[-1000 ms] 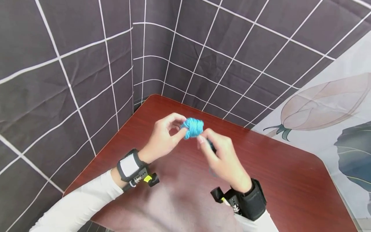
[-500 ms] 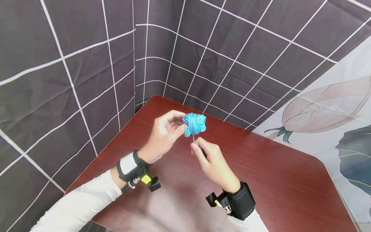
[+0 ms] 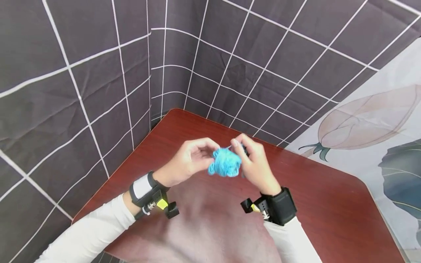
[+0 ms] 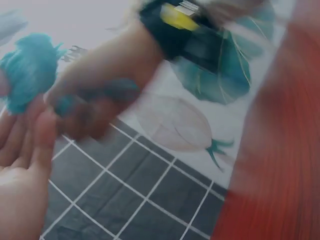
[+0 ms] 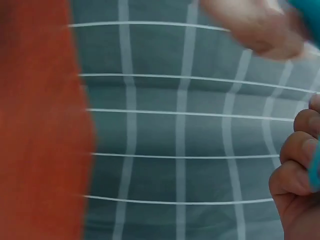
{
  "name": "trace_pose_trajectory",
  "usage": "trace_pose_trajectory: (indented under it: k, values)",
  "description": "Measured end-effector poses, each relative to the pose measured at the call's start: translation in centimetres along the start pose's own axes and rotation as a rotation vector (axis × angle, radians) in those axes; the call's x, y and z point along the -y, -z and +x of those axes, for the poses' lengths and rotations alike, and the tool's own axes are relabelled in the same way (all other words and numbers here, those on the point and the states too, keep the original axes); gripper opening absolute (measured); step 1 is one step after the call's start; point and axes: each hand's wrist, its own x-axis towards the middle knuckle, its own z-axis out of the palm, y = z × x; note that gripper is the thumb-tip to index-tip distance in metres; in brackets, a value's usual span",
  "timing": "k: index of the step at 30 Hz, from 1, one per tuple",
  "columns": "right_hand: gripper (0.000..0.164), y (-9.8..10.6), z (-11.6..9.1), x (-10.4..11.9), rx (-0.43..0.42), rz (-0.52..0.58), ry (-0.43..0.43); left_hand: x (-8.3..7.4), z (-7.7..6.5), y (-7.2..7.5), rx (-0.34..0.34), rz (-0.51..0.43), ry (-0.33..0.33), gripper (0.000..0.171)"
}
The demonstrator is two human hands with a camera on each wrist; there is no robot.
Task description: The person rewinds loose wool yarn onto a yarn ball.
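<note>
A small wound bundle of light blue yarn (image 3: 226,163) is between my hands above the table. My left hand (image 3: 194,159) pinches its left end between thumb and fingers. At the bundle's upper right, my right hand (image 3: 254,159) grips the yarn strand (image 3: 229,147), which runs taut from the top of the bundle. A dark patch shows behind the right fingers; its kind is unclear. In the left wrist view the right hand is blurred, with teal yarn (image 4: 122,89) along it. The right wrist view shows curled fingers (image 5: 295,167) with a blue strand at them.
A reddish-brown table (image 3: 315,190) lies under both hands. Dark cloth walls with white grid lines (image 3: 108,91) stand at the left and back. A pale cloth with a printed bud (image 3: 361,120) hangs at the right. Each wrist wears a strapped camera mount (image 3: 277,206).
The right hand with the strand has swung from below the bundle up to its upper right. The bundle has come lower and slightly right, and the left hand has lowered with it.
</note>
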Motion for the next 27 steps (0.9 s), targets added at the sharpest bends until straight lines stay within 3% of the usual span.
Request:
trace_pose_trajectory:
  k: [3, 6, 8, 11, 13, 16, 18, 19, 21, 23, 27]
  values:
    - [0.015, -1.8, -1.9, -1.3, 0.053, 0.028, -0.027, 0.3, 0.5, 0.0, -0.177, -0.019, -0.025, 0.026]
    - [0.018, -2.9, -3.4, -1.8, 0.098, -0.003, 0.015, 0.8, 0.8, 0.1, -0.324, 0.131, -0.032, 0.025]
    - [0.018, -2.8, -3.5, -1.4, 0.082, -0.017, 0.079, 1.2, 0.8, 0.3, -0.358, 0.283, -0.037, 0.023]
    - [0.017, -1.5, -2.3, 0.0, 0.003, -0.019, 0.148, 1.9, 0.5, 0.5, -0.295, 0.431, -0.034, 0.021]
    - [0.018, -0.4, -1.1, 0.4, -0.059, 0.004, 0.183, 2.0, 0.2, 0.5, -0.19, 0.436, -0.021, 0.02]
    - [0.019, 0.7, 0.3, -0.4, -0.098, 0.002, 0.166, 1.6, -0.2, 0.3, -0.02, 0.289, 0.004, 0.021]
    - [0.02, 0.8, 0.6, -1.5, -0.1, 0.004, 0.128, 1.1, -0.2, 0.1, 0.028, 0.156, 0.004, 0.023]
    - [0.019, 0.6, 0.4, -2.0, -0.097, -0.006, 0.11, 0.9, -0.1, 0.1, 0.02, 0.098, -0.001, 0.024]
    - [0.018, -0.1, -0.3, -2.9, -0.08, -0.029, 0.077, 0.4, 0.1, 0.0, -0.056, 0.024, -0.024, 0.026]
    - [0.019, -1.3, -1.5, -3.4, -0.055, -0.03, 0.054, 0.1, 0.5, -0.1, -0.173, 0.016, -0.051, 0.026]
    - [0.021, -3.2, -3.7, -3.0, 0.023, -0.024, 0.068, 0.0, 1.1, 0.0, -0.358, 0.154, -0.063, 0.026]
